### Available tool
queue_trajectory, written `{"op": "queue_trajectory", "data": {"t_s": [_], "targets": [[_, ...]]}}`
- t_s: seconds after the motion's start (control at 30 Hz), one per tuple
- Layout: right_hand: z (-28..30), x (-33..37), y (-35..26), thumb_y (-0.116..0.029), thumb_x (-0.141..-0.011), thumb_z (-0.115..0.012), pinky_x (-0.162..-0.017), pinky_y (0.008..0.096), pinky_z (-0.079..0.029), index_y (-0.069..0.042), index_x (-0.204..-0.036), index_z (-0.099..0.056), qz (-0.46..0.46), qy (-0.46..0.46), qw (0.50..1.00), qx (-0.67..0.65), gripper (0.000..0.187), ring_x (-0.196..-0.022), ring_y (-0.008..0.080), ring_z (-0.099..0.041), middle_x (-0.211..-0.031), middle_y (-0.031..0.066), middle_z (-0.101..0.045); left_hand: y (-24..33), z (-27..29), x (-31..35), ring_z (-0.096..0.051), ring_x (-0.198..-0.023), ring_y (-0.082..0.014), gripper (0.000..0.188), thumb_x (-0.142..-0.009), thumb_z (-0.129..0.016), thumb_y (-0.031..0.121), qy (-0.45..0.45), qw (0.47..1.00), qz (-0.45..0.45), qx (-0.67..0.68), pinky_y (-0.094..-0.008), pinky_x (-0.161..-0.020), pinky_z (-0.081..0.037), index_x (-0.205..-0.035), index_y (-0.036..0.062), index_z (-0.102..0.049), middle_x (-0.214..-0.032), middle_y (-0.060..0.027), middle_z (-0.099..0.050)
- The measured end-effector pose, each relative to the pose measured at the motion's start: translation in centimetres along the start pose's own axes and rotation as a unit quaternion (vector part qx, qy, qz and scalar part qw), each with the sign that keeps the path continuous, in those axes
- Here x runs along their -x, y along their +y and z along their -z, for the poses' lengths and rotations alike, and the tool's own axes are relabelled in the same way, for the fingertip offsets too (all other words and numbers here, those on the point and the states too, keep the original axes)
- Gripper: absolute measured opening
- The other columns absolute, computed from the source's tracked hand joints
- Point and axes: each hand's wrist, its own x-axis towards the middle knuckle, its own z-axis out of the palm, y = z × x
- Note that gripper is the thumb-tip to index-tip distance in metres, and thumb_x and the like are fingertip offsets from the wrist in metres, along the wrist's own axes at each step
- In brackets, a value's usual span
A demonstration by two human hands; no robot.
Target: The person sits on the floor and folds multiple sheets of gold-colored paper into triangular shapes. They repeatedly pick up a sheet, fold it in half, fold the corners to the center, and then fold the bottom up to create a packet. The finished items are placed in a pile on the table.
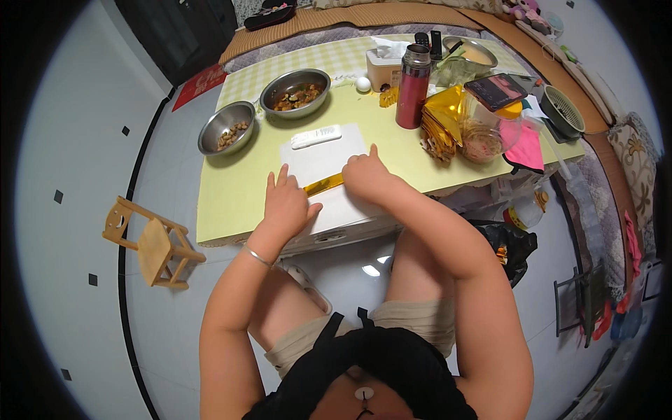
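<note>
A narrow gold foil strip (324, 185) lies slantwise over a white sheet (346, 143) near the table's front edge. At its left end is my left hand (285, 204), fingertips pressed on the foil, thumb apart just below and the outer fingers stretched away. My right hand (369, 176) has its fingers curled down over the strip's right end, with one finger sticking up. What lies under the curled fingers is hidden. Just beyond the strip, a long white block-like piece (316, 136) with dark marks rests on the sheet, touched by neither hand.
Steel bowls with brown nuts (231, 137) and mixed pieces (297, 98) stand back left. To the right are a red thermos (414, 91), folded gold foil (445, 119), a clear tub (483, 140), a phone (495, 91) and a pink cloth (525, 148). A wooden chair (157, 245) stands left.
</note>
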Motion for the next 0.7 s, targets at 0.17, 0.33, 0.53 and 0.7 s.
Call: {"op": "queue_trajectory", "data": {"t_s": [0.17,0.33,0.53,0.7], "targets": [[-1.3,-0.4,-0.8,-0.013,-0.086,-0.058,-0.109,0.0603,-0.04,-0.002,-0.097,-0.073,-0.021,0.068,0.997,0.008,0.022,-0.097,0.0336,-0.068,-0.095,0.0166,-0.07,1.4,-0.1,-1.8,-0.056,-0.122,-0.0367,0.034,-0.088,-0.067,0.037,0.05,0.998,0.0,-0.028,-0.0534,-0.109,-0.038,-0.088,0.0058,-0.08,-0.101,-0.0187,-0.068],[-3.4,-0.5,-0.1,-0.014,-0.087,-0.058,-0.112,0.0612,-0.036,-0.006,-0.092,-0.073,-0.043,0.174,0.983,-0.036,0.017,-0.094,0.0314,-0.069,-0.093,0.0139,-0.071,3.0,-2.3,-4.6,-0.061,-0.092,-0.0285,0.016,-0.08,-0.066,0.02,0.13,0.99,-0.047,-0.021,-0.0435,-0.083,-0.049,-0.077,0.0071,-0.074,-0.088,-0.0108,-0.068],[-2.3,0.7,2.0,-0.015,-0.089,-0.062,-0.113,0.0612,-0.036,-0.01,-0.093,-0.073,-0.073,0.241,0.951,-0.178,0.012,-0.103,0.0277,-0.066,-0.097,0.0085,-0.072,3.5,-1.5,-6.9,-0.069,-0.085,-0.0316,0.012,-0.08,-0.066,0.014,0.094,0.995,-0.028,0.018,-0.0452,-0.072,-0.055,-0.082,0.0082,-0.077,-0.086,-0.0119,-0.07],[-1.7,1.4,4.6,-0.017,-0.09,-0.066,-0.108,0.0499,-0.044,-0.008,-0.091,-0.075,-0.098,0.234,0.918,-0.306,0.012,-0.097,0.0293,-0.066,-0.094,0.0089,-0.073,1.8,0.4,-7.7,-0.071,-0.085,-0.0334,0.017,-0.084,-0.07,0.024,0.016,0.989,0.02,0.147,-0.0461,-0.074,-0.057,-0.089,0.0105,-0.079,-0.087,-0.0141,-0.071]]}}
